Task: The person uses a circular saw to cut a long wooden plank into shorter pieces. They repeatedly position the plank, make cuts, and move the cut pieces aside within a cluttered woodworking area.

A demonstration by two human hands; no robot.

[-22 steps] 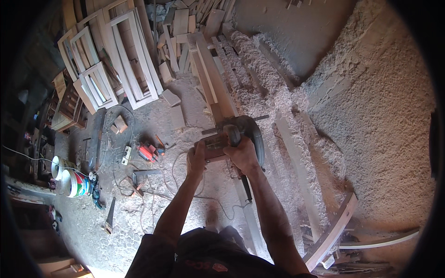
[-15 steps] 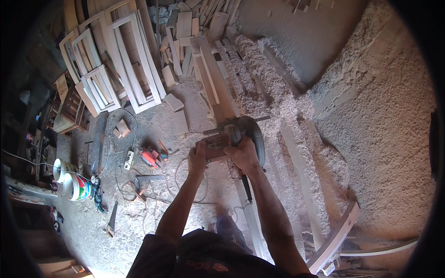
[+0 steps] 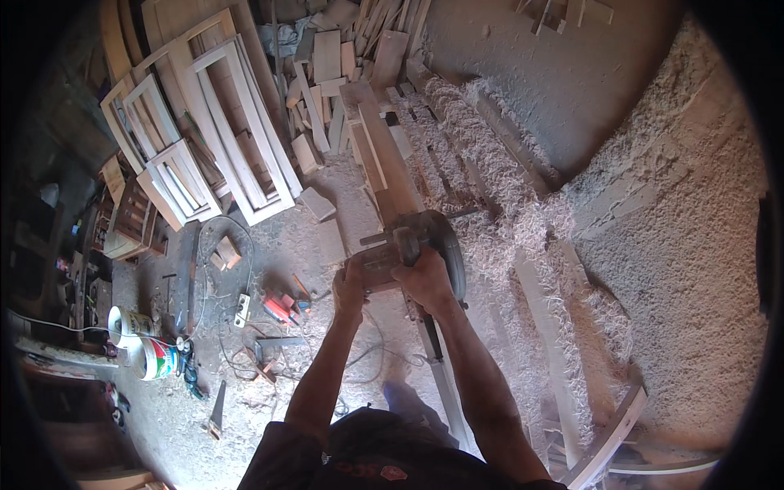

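Note:
A dark circular saw (image 3: pixel 441 245) rests on a long wooden plank (image 3: pixel 392 184) that runs away from me. My right hand (image 3: pixel 426 278) is wrapped round its rear handle. On the left, my left hand (image 3: pixel 349 287) grips the edge of the saw's flat base plate (image 3: pixel 377 265). The blade is hidden under the round guard. A dark power cord (image 3: pixel 431 336) hangs from the saw behind my right hand, beside a pale strip of wood (image 3: pixel 453 400).
Wooden frames (image 3: pixel 245 139) lean at the far left, beside stacked offcuts (image 3: pixel 327 57). Shavings (image 3: pixel 523 196) cover the right side. On the floor lie a hand saw (image 3: pixel 218 408), a power strip (image 3: pixel 242 310), a red tool (image 3: pixel 280 309) and loose cables. Buckets (image 3: pixel 153 359) stand at left.
The view has shifted, so the surroundings sit lower and slightly rightward. Both hands keep their grip, and the saw has moved a little farther along the plank.

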